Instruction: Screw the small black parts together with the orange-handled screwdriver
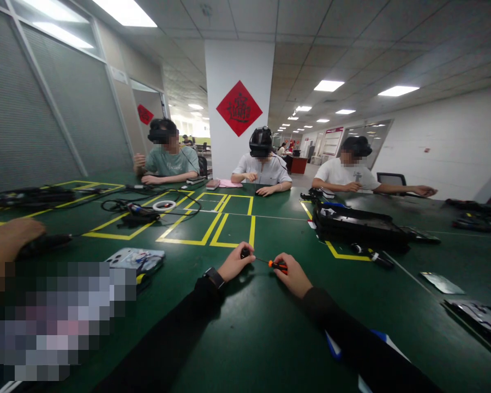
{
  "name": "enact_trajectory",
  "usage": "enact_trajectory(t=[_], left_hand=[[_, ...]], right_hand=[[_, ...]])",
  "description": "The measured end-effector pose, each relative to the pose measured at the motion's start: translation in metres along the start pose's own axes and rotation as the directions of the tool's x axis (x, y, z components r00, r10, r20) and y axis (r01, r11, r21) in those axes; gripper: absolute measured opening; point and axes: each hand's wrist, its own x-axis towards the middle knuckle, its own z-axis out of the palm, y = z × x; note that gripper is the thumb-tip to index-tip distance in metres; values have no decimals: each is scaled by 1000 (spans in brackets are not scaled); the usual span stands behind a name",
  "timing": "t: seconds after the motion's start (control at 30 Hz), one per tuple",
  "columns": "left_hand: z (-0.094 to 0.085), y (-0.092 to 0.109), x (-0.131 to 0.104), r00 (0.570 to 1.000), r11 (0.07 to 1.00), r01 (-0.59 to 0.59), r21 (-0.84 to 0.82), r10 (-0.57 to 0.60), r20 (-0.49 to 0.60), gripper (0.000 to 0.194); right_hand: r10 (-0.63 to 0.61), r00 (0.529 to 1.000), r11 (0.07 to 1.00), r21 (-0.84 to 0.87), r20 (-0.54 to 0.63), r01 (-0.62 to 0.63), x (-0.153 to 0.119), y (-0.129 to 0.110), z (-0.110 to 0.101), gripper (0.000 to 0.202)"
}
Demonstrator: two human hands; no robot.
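Observation:
In the middle of the head view, my right hand (293, 275) is closed around an orange and black screwdriver (279, 266). The screwdriver lies nearly level, its thin shaft pointing left toward my left hand (233, 265). There the fingers pinch a small black piece (245, 252), too small to name. The shaft's end reaches the left fingertips; whether it touches the black piece I cannot tell. Both hands are just above the green table (245, 327).
A black open case (360, 222) stands to the right. Cables (137, 210) and a white tape roll (164, 206) lie left of centre. At far left another person's hand (14, 240) grips a black tool beside a pale tray (137, 257). Several people wearing headsets sit opposite.

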Motion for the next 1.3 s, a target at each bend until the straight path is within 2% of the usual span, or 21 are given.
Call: enact_trajectory(t=[0.23,0.37,0.43,0.53,0.7,1.0,1.1,1.3], left_hand=[[0,2,0,1000,1000,-4,-18,4,10,18],[1,2,0,1000,1000,16,-10,-16,15,19],[1,1,0,1000,1000,24,-7,-23,15,19],[1,0,0,1000,1000,28,-5,-28,9,21],[0,1,0,1000,1000,19,13,-19,4,20],[1,-3,0,1000,1000,-10,8,10,-9,21],[1,-5,1,1000,1000,-1,14,1,-16,22],[1,-7,0,1000,999,-21,-37,21,16,23]], right_hand=[[4,1000,1000,-10,13,-4,2,0,-1,16],[-8,999,999,-38,39,9,3,1,-1,24],[-12,999,999,-39,33,13,2,1,-2,20],[-10,1000,1000,-16,27,10,1,1,-3,14],[-5,999,999,47,51,3,-1,-1,-1,21],[-28,999,999,-41,17,28,-1,0,3,19],[-24,1000,999,-42,-1,24,-2,1,4,14],[-4,1000,1000,-16,8,4,-3,-1,5,21]])
